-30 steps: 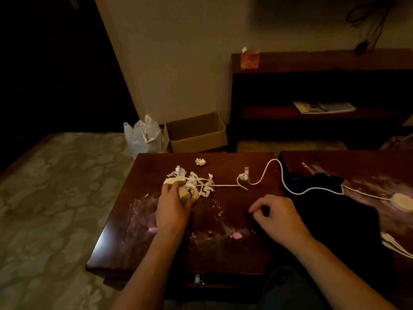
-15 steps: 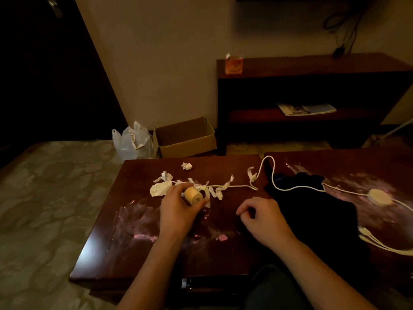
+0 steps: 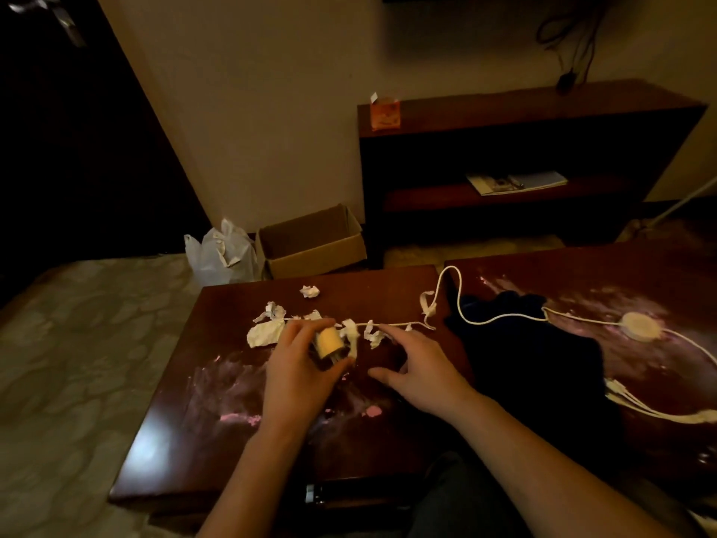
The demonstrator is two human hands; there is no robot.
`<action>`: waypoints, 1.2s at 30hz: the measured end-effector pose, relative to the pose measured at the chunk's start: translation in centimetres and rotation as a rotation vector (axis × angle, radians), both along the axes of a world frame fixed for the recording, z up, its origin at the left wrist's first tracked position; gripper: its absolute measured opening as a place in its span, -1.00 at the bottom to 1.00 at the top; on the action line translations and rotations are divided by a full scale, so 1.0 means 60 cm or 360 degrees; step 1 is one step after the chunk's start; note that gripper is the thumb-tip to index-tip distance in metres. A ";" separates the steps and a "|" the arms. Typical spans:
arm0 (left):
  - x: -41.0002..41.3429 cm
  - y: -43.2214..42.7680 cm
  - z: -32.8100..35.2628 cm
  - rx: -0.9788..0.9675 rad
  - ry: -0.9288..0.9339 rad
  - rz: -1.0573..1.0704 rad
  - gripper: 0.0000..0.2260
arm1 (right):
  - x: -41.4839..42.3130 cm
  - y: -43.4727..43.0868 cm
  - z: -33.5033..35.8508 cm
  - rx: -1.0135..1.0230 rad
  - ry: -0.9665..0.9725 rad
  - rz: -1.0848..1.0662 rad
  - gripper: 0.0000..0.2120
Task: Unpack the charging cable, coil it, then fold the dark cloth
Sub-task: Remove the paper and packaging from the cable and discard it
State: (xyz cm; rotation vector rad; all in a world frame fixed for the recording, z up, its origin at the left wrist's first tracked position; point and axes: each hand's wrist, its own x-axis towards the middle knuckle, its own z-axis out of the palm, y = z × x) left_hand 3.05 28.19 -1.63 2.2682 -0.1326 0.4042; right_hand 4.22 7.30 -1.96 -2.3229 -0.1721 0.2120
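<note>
left hand (image 3: pixel 298 378) gripping pale cylinder (image 3: pixel 329 340), right hand (image 3: pixel 423 372) with fingers spread, holding nothing, beside white cable (image 3: pixel 395 325), dark cloth (image 3: pixel 523 355) just right

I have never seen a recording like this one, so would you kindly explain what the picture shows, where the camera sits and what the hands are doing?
There is no machine here: a person works with two bare hands. The single camera is worn on the person's head and looks forward and down, so both forearms reach in from the bottom edge.

On the dark wooden table lie torn white paper scraps and a white cable. The cable runs right across a dark cloth to a round pale puck.

The left hand has a small yellowish block in its grip; it is too blurred to identify. The right hand holds nothing, its fingers spread just above the table near the cable.
</note>
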 end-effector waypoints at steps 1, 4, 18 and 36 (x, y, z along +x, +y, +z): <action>-0.001 0.000 -0.003 0.0023 0.0020 -0.0024 -0.45 | 0.003 0.007 0.002 0.0069 0.0013 -0.0023 -0.30; -0.002 -0.003 -0.006 0.0092 0.0019 -0.0094 -0.44 | 0.007 0.028 0.010 0.0427 0.0096 -0.0085 -0.56; -0.005 -0.018 -0.025 0.0252 0.0150 -0.0147 -0.43 | 0.046 0.036 0.021 0.1253 0.0109 -0.0409 -0.82; 0.015 -0.088 0.027 -0.0417 0.0153 -0.0218 -0.52 | 0.034 -0.045 0.038 0.0066 -0.0559 -0.0471 -0.87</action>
